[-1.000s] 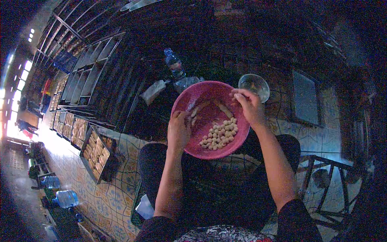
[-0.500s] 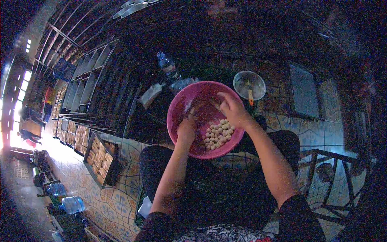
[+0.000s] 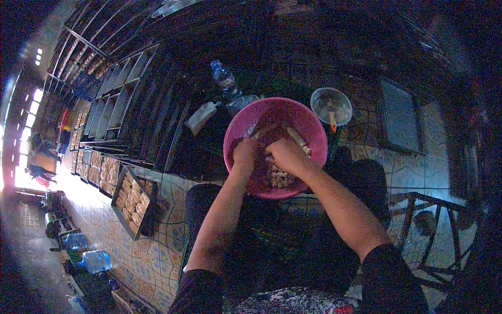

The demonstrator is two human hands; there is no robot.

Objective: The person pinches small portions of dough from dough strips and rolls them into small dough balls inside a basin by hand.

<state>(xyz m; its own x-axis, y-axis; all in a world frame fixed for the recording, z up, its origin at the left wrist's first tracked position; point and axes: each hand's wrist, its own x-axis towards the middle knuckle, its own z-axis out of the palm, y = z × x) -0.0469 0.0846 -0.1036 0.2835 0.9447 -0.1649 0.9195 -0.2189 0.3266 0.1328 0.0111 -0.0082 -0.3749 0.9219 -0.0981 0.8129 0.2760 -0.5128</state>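
A pink plastic basin (image 3: 320,131) rests at my lap, with several small pale dough-like balls (image 3: 282,179) gathered in its near part. Both hands are inside it. My left hand (image 3: 244,154) is at the left side, fingers curled inward; what they hold is hard to make out in the dim light. Just across from it, my right hand (image 3: 286,154) reaches over the balls with its fingers bent and partly hidden under the palm. Beyond the right hand, a pale elongated piece (image 3: 296,136) leans along the inner wall.
A metal bowl (image 3: 342,107) with an orange-handled tool stands right of the basin. A plastic bottle (image 3: 225,81) and a pale packet (image 3: 201,118) lie behind it. Trays of buns (image 3: 130,201) line the left floor, beside water jugs (image 3: 95,260). A metal frame (image 3: 413,225) stands right.
My right hand has dropped lower and moved left in the basin, closer to my left hand, and now covers part of the balls. The pale elongated piece has come into view.
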